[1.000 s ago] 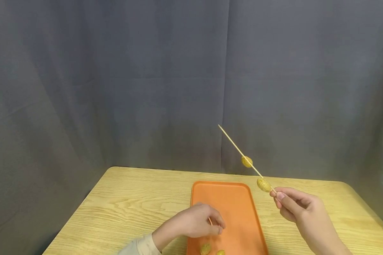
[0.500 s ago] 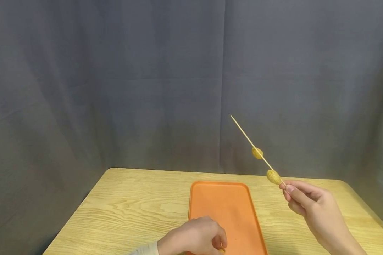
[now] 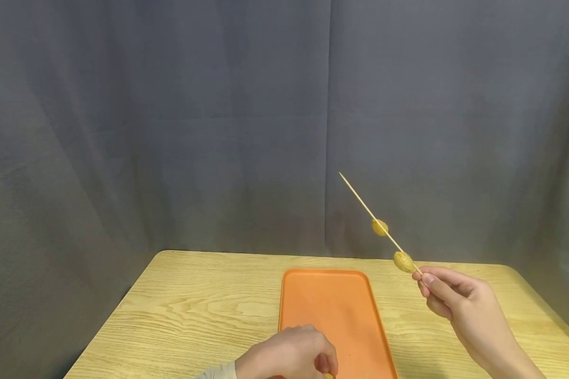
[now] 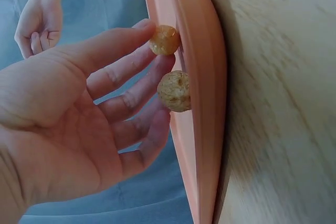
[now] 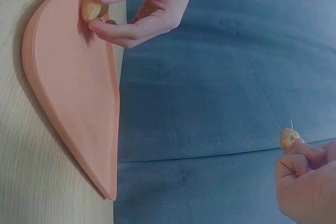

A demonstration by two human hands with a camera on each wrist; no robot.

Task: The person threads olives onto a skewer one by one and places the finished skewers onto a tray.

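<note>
Left hand [image 3: 289, 355] pinching ball [image 4: 165, 40] seemingly over tray [image 3: 332, 300], right hand [image 3: 455, 302] holding skewer [image 3: 376, 221]

Count: four balls, one skewer, one tray, one table.
Two balls [image 3: 380, 227] [image 3: 403, 261] sit threaded on the one skewer [image 3: 360, 200] just above my right fingers [image 3: 429, 279]; two more [image 4: 165, 40] [image 4: 175, 91] at my left fingertips [image 4: 142, 24], on the single orange tray [image 3: 332, 300] on the one wooden table [image 3: 194, 305].

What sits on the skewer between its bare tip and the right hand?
In the head view, two golden balls threaded on the thin wooden skewer, the lower just above the right hand.
</note>
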